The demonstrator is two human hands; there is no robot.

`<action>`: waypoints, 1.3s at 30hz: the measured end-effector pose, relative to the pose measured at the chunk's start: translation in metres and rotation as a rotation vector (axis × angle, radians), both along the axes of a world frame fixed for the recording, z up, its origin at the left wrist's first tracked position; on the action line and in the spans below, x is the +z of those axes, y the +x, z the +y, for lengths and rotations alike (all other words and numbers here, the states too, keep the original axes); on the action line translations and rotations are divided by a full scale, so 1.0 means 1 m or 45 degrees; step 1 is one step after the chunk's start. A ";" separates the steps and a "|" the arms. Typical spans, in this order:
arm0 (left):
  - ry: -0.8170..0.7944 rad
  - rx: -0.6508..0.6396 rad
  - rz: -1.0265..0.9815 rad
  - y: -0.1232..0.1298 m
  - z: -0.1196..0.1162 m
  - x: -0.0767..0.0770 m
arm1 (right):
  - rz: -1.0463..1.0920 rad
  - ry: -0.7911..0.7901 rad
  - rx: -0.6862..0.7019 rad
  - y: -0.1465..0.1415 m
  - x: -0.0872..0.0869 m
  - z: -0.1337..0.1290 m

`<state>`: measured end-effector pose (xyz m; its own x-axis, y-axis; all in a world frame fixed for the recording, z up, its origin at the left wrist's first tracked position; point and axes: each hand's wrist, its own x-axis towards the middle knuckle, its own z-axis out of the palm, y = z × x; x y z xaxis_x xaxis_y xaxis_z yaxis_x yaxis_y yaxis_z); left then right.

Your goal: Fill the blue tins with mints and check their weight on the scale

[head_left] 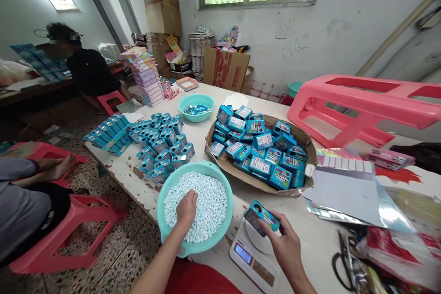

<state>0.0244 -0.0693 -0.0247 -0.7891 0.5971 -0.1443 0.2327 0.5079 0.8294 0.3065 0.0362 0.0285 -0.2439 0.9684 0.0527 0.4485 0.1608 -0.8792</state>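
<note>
My left hand [187, 207] is closed over the small pale-blue pieces [210, 206] in a round turquoise basin [228, 193]; what its curled fingers hold, if anything, is hidden. Between the thumb and fingers of my right hand [284, 239] is a small blue box [259, 215] with a dark round opening on its side. That box is tilted, just above a white digital scale [253, 264] with a lit display. Behind the scale, a cardboard tray [220, 164] holds a heap of similar blue boxes [263, 141].
Upright blue boxes [165, 142] stand left of the basin. A smaller turquoise bowl [195, 116] lies behind. Scissors [341, 259] and silvery sheets [347, 195] are at right, near a pink stool [361, 105]. Two people sit at left.
</note>
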 end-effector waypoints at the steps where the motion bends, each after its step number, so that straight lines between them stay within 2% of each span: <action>1: -0.004 -0.043 0.066 0.000 0.001 0.003 | 0.006 0.042 0.052 -0.008 0.010 0.000; 2: 0.033 -0.052 0.064 -0.001 0.002 0.006 | 0.016 0.082 0.109 -0.017 0.019 0.000; 4: 0.179 0.048 -0.092 -0.003 0.007 0.019 | 0.043 0.140 0.224 -0.038 0.030 0.000; 6: 0.378 0.211 -0.387 -0.003 0.014 0.038 | 0.066 0.166 0.324 -0.060 0.033 -0.001; 8: 0.582 0.261 -0.647 0.003 0.020 0.060 | 0.062 0.168 0.400 -0.081 0.029 -0.004; 9: 0.661 0.229 -0.707 0.008 0.023 0.071 | 0.053 0.166 0.432 -0.090 0.026 -0.006; 11: 0.730 0.093 -0.657 0.019 0.026 0.089 | 0.038 0.161 0.494 -0.107 0.019 -0.011; 13: 0.656 -0.083 -0.483 0.030 0.027 0.096 | 0.042 0.161 0.553 -0.119 0.013 -0.016; 16: 0.500 -0.284 -0.308 0.037 0.024 0.093 | 0.064 0.162 0.591 -0.131 0.011 -0.021; 19: 0.550 -0.273 -0.424 0.033 0.021 0.085 | 0.062 0.176 0.587 -0.136 0.014 -0.021; 22: 0.619 -0.283 -0.558 0.024 0.019 0.085 | 0.071 0.185 0.585 -0.139 0.016 -0.020; 28: 0.418 -0.648 -0.424 0.007 0.014 0.087 | 0.093 0.167 0.573 -0.147 0.015 -0.017; 30: 0.448 -0.631 -0.520 -0.001 0.013 0.083 | 0.087 0.151 0.560 -0.148 0.013 -0.014; 32: 0.428 -0.514 -0.534 -0.011 0.011 0.078 | 0.088 0.138 0.563 -0.144 0.011 -0.008; 34: 0.308 -0.418 -0.374 -0.020 0.007 0.074 | 0.094 0.138 0.558 -0.137 0.007 -0.002; 35: 0.238 -0.435 -0.258 -0.023 0.005 0.074 | 0.094 0.145 0.536 -0.134 0.004 0.000; 37: 0.169 -0.600 -0.060 -0.024 0.000 0.076 | 0.090 0.159 0.464 -0.130 -0.001 0.001; 39: 0.191 -0.819 0.043 -0.020 0.000 0.080 | 0.110 0.152 0.448 -0.132 -0.002 -0.002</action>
